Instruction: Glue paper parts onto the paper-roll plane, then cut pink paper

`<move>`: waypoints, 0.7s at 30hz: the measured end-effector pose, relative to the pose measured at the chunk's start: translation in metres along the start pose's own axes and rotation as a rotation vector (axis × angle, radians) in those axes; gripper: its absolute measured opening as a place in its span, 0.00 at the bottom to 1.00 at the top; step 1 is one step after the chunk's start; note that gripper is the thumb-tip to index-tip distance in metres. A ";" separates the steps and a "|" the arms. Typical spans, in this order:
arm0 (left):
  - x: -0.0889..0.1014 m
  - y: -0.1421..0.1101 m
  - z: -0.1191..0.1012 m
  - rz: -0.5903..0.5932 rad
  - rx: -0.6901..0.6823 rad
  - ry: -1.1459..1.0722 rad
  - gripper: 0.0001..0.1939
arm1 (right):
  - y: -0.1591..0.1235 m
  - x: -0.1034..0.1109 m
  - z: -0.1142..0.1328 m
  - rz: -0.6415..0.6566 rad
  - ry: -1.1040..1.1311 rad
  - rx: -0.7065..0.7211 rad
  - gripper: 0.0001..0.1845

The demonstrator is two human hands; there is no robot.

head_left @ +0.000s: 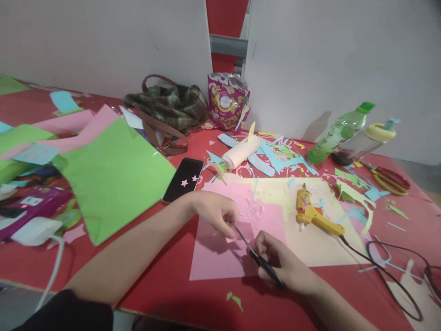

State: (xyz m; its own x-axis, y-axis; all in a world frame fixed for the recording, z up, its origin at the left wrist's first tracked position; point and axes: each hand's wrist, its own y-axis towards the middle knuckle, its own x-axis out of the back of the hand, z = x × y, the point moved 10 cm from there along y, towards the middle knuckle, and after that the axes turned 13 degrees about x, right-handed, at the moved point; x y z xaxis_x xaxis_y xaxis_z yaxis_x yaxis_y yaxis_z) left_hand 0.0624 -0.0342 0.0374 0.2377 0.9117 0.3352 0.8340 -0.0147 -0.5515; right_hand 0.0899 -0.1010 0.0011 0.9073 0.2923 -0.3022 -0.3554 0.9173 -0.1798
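Observation:
My right hand (280,262) is closed around the black handles of a pair of scissors (257,255), whose blades point up and left. My left hand (217,212) is pinched on a small pink paper piece (233,235) right at the blade tips. Both hands hover over a pink paper sheet (220,257) lying on the red table (165,285). A cream sheet (320,243) lies under and to the right of the pink one.
A yellow glue gun (312,214) with a black cord (389,271) lies right of my hands. A phone (182,179), glue bottle (239,154), green paper (113,174), plaid bag (165,108), snack pouch (228,99), green bottle (339,131) and red scissors (389,177) sit among paper scraps.

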 end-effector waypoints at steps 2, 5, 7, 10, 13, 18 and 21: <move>-0.002 0.000 -0.001 0.017 0.001 -0.007 0.11 | 0.000 0.000 0.000 -0.006 0.004 -0.009 0.16; -0.004 0.000 -0.003 0.035 0.004 -0.014 0.10 | 0.000 -0.001 -0.001 0.002 0.032 -0.017 0.17; -0.003 0.001 -0.002 0.026 0.007 -0.010 0.11 | 0.001 -0.001 -0.003 0.003 0.046 -0.023 0.17; 0.000 0.002 0.000 0.002 0.002 -0.014 0.13 | 0.000 0.004 -0.006 -0.031 0.050 -0.030 0.18; 0.005 0.002 0.001 -0.038 -0.024 -0.011 0.13 | 0.000 0.011 -0.006 -0.086 0.033 0.009 0.19; 0.009 0.003 0.001 -0.090 -0.019 -0.032 0.12 | 0.004 0.027 0.004 -0.230 0.070 0.137 0.19; 0.011 0.004 -0.003 -0.152 -0.014 -0.015 0.13 | 0.006 0.033 0.015 -0.285 0.093 0.228 0.20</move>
State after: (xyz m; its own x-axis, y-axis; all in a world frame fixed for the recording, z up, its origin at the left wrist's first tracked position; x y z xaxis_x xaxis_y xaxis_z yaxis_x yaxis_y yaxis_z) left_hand 0.0698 -0.0257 0.0407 0.1007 0.9099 0.4025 0.8668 0.1183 -0.4843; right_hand 0.1209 -0.0822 0.0038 0.9347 0.0005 -0.3554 -0.0231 0.9980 -0.0594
